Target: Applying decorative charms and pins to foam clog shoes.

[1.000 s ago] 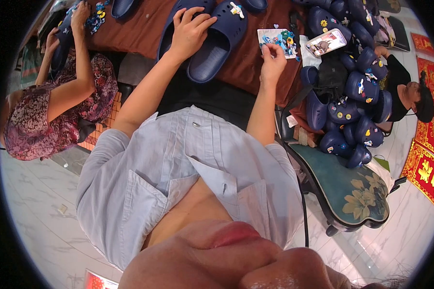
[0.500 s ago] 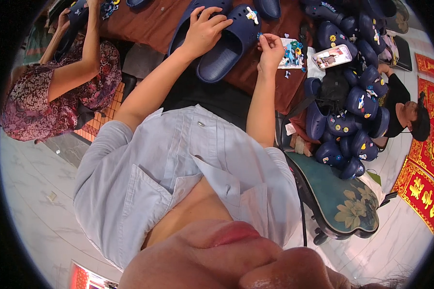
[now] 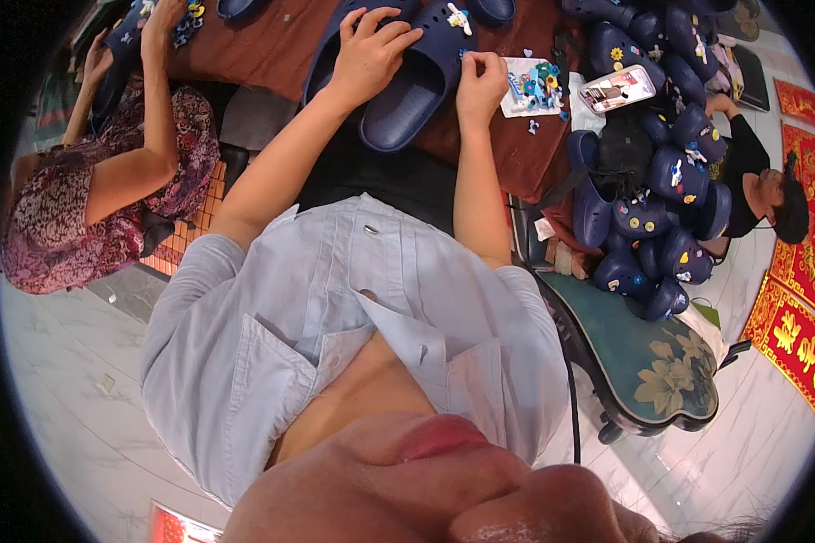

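Fingers, left hand (image 3: pixel 369 50): spread apart and pressed flat on the upper of the navy clog (image 3: pixel 414 83), which you steady against the table.
Fingers, right hand (image 3: pixel 480 80): pinched together at the clog's right edge; what they grip is too small to tell.
Clog position: on the brown table (image 3: pixel 272 54), directly ahead of your chest, toe pointing away.
Charm sheet (image 3: pixel 534 86): white, carrying coloured charms, just right of your right hand.
Phone (image 3: pixel 618 89): beyond the sheet, lying flat.
Clog pile (image 3: pixel 656 213): navy, heaped on the chair at your right.
Co-worker's arm (image 3: pixel 149 136): far left, reaching onto the table.
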Demonstrator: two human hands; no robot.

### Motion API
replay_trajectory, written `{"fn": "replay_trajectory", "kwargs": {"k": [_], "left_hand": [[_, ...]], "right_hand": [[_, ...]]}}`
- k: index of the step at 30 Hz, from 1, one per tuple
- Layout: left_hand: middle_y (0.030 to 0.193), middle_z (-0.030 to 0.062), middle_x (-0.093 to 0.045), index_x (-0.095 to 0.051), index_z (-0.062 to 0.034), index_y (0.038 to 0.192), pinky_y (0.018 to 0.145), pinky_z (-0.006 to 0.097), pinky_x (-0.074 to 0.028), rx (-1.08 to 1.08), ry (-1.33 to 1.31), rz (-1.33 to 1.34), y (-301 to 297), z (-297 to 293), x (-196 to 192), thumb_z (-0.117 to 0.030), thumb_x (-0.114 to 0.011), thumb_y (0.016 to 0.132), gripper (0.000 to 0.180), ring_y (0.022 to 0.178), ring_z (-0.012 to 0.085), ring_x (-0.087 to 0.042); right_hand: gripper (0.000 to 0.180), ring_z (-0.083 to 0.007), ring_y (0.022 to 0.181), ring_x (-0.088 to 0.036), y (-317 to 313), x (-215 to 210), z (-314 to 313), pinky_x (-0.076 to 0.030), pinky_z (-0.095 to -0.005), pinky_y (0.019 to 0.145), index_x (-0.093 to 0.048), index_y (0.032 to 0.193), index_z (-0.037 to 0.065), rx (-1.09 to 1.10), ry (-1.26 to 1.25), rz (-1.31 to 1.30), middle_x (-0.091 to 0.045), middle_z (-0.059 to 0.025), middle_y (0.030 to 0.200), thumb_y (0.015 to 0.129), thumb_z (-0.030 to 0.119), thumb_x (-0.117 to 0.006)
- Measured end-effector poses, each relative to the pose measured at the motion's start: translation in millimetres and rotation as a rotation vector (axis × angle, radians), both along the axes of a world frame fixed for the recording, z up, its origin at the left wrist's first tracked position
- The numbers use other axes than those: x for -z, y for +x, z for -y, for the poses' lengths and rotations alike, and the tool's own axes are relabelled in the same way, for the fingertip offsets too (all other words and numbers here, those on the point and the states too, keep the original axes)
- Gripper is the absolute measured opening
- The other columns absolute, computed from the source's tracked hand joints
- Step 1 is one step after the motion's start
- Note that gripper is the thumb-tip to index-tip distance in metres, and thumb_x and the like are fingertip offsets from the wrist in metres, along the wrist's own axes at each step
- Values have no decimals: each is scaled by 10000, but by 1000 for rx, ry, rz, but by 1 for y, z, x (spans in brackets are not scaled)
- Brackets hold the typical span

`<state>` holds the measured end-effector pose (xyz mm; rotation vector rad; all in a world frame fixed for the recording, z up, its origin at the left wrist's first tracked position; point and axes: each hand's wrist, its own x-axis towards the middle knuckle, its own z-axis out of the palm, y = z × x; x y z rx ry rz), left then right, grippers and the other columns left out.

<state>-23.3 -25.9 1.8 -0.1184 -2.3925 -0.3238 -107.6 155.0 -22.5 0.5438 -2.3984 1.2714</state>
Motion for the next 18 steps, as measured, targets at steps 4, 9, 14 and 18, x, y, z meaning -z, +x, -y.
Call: {"fn": "replay_trajectory", "kwargs": {"k": [4,9,14,18], "left_hand": [[1124,-45,-643,-683,-194,1160,1052,416,-276,10,-5,5,0,-1,-4,-68,-722,689,490,1229,182,-491],[1121,-41,-641,-685,-195,1156,1044,424,-277,9,-11,-7,-1,-2,-3,-70,-721,702,472,1225,186,-493],[1127,-40,-636,-685,-206,1163,1043,443,-273,-8,-18,-10,-3,0,0,-67,-719,726,460,1224,189,-495],[1132,-42,-637,-682,-208,1167,1045,440,-275,-4,-21,-18,-2,1,1,-60,-714,719,474,1227,189,-493]], "right_hand": [[140,-340,966,-528,9,-1,0,-454,-422,826,-661,953,7,-41,215,-232,-586,-133,978,815,22,-642],[301,-346,1015,-509,19,-10,-12,-467,-423,856,-671,1096,4,-112,382,-217,-566,-140,1055,802,-20,-613],[338,-340,1020,-510,20,-19,-12,-475,-412,858,-671,1129,-1,-146,435,-217,-568,-145,1053,803,-44,-591],[338,-334,1013,-521,20,-18,-11,-473,-405,861,-679,1128,19,-130,455,-210,-581,-142,1024,806,-38,-595]]}}
